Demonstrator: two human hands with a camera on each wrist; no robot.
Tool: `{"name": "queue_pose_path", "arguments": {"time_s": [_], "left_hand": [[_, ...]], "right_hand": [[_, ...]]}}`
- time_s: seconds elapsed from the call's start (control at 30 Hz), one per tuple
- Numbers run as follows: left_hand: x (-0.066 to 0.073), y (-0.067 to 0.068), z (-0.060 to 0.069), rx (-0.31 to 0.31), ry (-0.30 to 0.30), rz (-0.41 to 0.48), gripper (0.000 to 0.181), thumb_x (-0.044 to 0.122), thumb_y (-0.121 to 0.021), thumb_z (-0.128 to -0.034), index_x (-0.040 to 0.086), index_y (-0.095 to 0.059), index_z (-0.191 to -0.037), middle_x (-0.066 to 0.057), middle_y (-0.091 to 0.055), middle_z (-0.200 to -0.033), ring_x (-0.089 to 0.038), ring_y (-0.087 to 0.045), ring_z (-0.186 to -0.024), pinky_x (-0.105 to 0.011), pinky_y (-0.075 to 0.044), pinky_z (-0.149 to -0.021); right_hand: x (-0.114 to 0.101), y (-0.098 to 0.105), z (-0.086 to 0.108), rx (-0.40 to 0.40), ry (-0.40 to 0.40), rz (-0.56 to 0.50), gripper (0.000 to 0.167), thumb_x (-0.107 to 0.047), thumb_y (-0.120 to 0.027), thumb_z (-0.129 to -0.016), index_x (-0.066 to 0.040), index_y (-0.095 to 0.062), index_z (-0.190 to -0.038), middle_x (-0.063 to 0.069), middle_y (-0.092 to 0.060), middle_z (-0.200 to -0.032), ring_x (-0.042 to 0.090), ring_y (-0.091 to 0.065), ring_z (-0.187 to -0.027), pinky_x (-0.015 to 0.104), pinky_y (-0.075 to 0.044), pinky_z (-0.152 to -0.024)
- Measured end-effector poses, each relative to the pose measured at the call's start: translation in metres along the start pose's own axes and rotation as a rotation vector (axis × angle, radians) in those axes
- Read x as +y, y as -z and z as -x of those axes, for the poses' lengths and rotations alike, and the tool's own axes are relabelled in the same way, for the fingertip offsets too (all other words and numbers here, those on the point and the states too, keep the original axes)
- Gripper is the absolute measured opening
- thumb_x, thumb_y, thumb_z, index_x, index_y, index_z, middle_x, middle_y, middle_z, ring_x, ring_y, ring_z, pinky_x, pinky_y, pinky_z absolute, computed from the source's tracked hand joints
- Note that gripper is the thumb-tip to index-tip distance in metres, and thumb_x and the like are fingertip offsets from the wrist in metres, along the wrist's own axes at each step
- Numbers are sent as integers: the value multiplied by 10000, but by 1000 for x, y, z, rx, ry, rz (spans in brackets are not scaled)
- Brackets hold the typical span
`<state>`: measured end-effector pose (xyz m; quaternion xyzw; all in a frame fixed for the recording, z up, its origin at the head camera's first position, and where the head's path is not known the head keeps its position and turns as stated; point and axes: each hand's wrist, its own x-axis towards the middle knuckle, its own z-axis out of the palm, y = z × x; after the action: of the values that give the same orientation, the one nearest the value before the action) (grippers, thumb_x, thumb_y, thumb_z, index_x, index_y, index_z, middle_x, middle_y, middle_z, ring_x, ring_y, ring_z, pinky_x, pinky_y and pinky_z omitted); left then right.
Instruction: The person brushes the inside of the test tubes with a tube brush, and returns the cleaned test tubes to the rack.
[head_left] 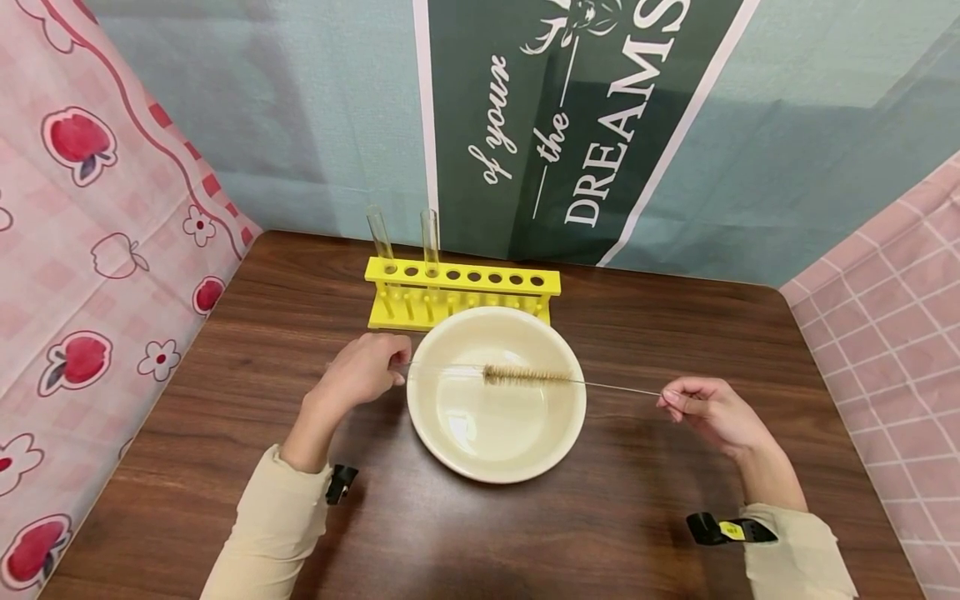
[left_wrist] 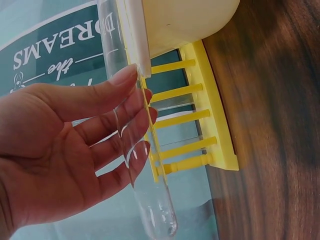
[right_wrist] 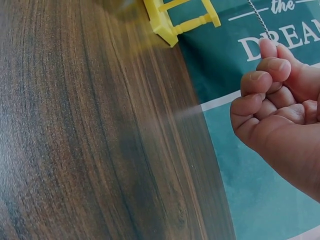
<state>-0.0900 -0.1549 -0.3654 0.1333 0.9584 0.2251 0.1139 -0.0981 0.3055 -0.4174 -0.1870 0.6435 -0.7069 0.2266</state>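
My left hand (head_left: 363, 367) grips a clear glass test tube (left_wrist: 157, 205) between thumb and fingers, its rounded end pointing away from the bowl. The tube lies nearly level across the left rim of a cream bowl (head_left: 495, 462). On the right, my right hand (head_left: 708, 408) pinches the twisted wire handle (right_wrist: 259, 17) of a test tube brush (head_left: 528, 377). Its tan bristles hang over the bowl, in line with the tube, with their left end at the tube's mouth. Whether the bristle tip sits inside the glass I cannot tell.
Behind the bowl stands a yellow test tube rack (head_left: 462, 279) with two upright test tubes, one being the tube (head_left: 430, 237) in its third hole. All rests on a dark wooden table (head_left: 480, 542). Cloth hangs at the back and both sides.
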Motion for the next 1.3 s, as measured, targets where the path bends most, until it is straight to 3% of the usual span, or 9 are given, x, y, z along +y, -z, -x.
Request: {"name": "queue_pose_path", "arguments": {"time_s": [0.87,1.3], "left_hand": [[-4,-3,1,16,-12,94,180,-5,-740,-713,83,-592,-764,-4,-491,-673,-178,-453,-662,-297,-359,-589],[0,-1,0,17,-1,77,195,-2,-748,-704,108,-590,-734,7,-494,-660,-177,-457,-658,-305,-362,-592]], "right_hand": [[1,-3,-3,10,-27,26,284,131,-396,-899,-3,-644,-864,-10,-605,-750,96,-528,-664,234,-430,-619],[-1,-4,-5,30,-52,36,268,126,-412,-896,10,-649,-847,-9,-616,-756,99,-526,-637,238,-434,-606]]}}
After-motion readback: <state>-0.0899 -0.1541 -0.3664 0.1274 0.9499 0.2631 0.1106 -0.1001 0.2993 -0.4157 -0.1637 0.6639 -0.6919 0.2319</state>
